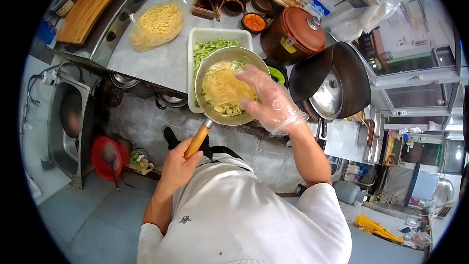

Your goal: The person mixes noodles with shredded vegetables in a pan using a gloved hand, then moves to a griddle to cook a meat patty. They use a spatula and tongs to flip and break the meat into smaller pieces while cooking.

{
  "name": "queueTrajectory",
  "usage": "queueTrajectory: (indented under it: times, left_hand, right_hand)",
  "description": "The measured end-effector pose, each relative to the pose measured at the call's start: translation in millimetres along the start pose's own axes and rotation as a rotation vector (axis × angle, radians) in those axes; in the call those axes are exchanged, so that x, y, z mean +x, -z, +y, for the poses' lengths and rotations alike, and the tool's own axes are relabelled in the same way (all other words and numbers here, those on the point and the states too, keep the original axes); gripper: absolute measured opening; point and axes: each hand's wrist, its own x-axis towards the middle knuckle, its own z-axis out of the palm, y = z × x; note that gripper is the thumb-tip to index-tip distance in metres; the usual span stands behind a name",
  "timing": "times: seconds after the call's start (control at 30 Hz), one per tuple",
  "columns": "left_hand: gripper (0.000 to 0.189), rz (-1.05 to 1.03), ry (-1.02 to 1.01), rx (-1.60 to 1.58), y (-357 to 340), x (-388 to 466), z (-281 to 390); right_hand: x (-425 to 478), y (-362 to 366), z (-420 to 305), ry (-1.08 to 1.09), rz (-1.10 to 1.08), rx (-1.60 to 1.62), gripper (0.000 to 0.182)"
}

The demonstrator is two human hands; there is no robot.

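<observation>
My left hand (pixel 180 165), bare, grips the wooden handle (pixel 198 141) of a metal saucepan (pixel 263 66). In the pan lie yellow noodles (pixel 225 88) with shredded cucumber around them. Over the pan's right side is my right hand (pixel 269 99) in a clear plastic glove, its fingers apart at the edge of the noodles; whether the fingertips touch them I cannot tell. Beneath the pan, partly hidden, a white rectangular tub (pixel 192 44) holds more shredded cucumber (pixel 214 48). An open plastic bag of noodles (pixel 161 20) rests on the counter to the left.
Behind the tub stand a bowl of orange-red sauce (pixel 254 22) and a container of dark sauce (pixel 203 9). A brown lidded pot (pixel 298 36) and a dark wok-like shield (pixel 351 80) around a metal lid (pixel 328 99) are on the right. A red bucket (pixel 100 157) stands beside the sink (pixel 55 132).
</observation>
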Motion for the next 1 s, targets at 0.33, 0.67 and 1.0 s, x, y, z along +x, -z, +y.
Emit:
queueTrajectory:
  times: [0.33, 0.67, 1.0]
  left_hand:
    - [0.039, 0.027, -0.013, 0.012, 2, 3, -24]
    - [0.04, 0.078, 0.032, 0.011, 37, 9, -23]
    - [0.038, 0.101, -0.08, 0.127, 127, 39, -21]
  right_hand:
    - [-54, 34, 44, -0.229, 0.448, 0.542, 0.024]
    - [-13, -5, 50, -0.097, 0.39, 0.25, 0.017]
    - [117, -124, -16, 0.123, 0.029, -0.348, 0.013]
